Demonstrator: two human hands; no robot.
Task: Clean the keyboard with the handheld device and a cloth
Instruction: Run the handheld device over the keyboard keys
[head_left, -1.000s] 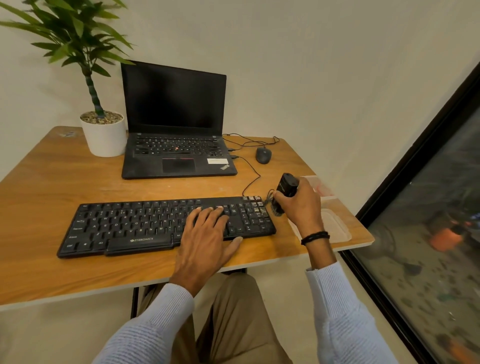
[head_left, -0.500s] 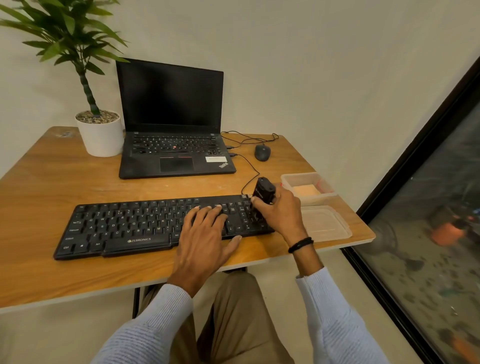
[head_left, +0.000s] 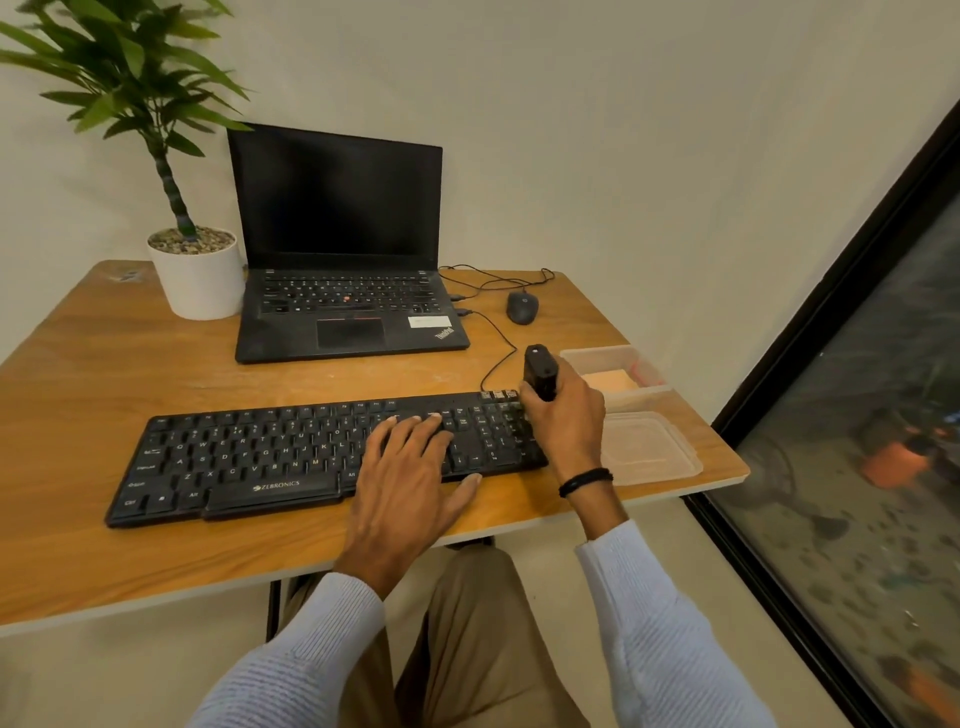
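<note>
A black keyboard (head_left: 249, 457) lies across the front of the wooden table (head_left: 104, 374). My left hand (head_left: 410, 483) rests flat on its right-middle keys, fingers straight. My right hand (head_left: 569, 421) grips a black handheld device (head_left: 540, 371) held upright over the keyboard's right end, by the number pad; its lower tip is hidden behind my fingers. An orange cloth (head_left: 608, 382) lies inside a clear plastic box (head_left: 644, 364) just right of the keyboard.
The box's clear lid (head_left: 649, 447) lies at the table's right front corner. A black laptop (head_left: 343, 312) stands open behind the keyboard, with a mouse (head_left: 521, 306), cables and a potted plant (head_left: 195, 270) beside it. A dark glass wall runs along the right.
My right hand brought the device left from beside the keyboard onto its right end, uncovering the box with the cloth. My left hand stayed on the keys.
</note>
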